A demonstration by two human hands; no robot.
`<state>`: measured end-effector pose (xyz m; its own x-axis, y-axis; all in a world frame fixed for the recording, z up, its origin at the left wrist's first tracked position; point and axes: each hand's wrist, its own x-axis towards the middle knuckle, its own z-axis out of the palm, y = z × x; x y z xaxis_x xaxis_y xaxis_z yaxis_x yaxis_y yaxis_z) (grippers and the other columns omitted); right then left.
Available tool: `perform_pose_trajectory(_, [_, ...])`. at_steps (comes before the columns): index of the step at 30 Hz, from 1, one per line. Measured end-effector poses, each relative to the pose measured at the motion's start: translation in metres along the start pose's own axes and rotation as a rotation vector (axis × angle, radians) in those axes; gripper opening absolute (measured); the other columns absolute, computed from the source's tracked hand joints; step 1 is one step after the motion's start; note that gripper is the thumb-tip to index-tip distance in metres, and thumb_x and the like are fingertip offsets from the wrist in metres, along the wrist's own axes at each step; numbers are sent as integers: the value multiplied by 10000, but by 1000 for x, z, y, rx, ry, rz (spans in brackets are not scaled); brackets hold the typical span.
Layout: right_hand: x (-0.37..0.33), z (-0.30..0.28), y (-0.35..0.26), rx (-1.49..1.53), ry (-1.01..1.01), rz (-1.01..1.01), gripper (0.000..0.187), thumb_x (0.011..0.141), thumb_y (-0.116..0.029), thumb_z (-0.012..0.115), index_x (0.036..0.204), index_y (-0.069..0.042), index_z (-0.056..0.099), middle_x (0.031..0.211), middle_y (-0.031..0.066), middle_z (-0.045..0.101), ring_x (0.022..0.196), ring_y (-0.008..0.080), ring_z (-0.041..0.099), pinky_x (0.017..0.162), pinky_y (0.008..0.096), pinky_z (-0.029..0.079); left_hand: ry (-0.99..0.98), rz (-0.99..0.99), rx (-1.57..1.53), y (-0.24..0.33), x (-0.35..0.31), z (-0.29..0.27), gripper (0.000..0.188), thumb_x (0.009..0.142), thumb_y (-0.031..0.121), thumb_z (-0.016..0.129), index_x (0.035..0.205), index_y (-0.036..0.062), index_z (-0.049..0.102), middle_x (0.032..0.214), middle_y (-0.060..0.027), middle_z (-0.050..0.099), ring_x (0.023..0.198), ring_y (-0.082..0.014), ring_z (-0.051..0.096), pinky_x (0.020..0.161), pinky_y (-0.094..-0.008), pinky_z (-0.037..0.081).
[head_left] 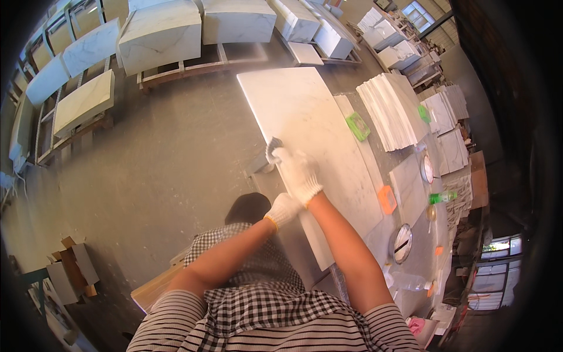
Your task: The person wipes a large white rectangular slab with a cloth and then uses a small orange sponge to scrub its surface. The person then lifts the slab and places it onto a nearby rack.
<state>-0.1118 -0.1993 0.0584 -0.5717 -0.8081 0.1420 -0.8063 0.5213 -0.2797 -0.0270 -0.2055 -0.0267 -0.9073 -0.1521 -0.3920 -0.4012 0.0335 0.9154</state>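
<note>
R grip (298, 171) w/ 1 dark tool (273, 144) @ slab (305, 105) edge.

Slab (331, 161): off-white. Gloves (297, 174): white, yellow-edged cuffs. Apron (272, 308): black-and-white check. Shirt (275, 341): white, dark stripes. Blocks (161, 44): white, grey veining. Bottle (441, 198): bright green.
</note>
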Motion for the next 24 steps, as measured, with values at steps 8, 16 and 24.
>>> perform_pose_trajectory(8, [28,15,11,-78,132,-96,86,864,-207,605,934,-187,650,838,106,621,854,294,600,748,441,470,47,-153,-287,6,-9,4,513,895,442,585,971,-58,670,874,-263,691,907,-398,679,738,-426,493])
perform_pose_trajectory(16, [-8,9,13,350,0,85,82,852,-191,607,925,-166,634,787,89,615,857,304,606,784,437,450,52,-33,-391,3,-6,1,577,840,449,704,977,-110,654,774,-82,642,685,-122,534,595,-319,438])
perform_pose_trajectory(24, [26,14,14,-32,89,-73,100,858,-169,589,950,-170,627,816,87,636,828,304,603,769,434,461,46,-115,-211,18,-15,-3,449,903,391,588,989,-43,665,935,-262,692,947,-391,665,776,-410,503])
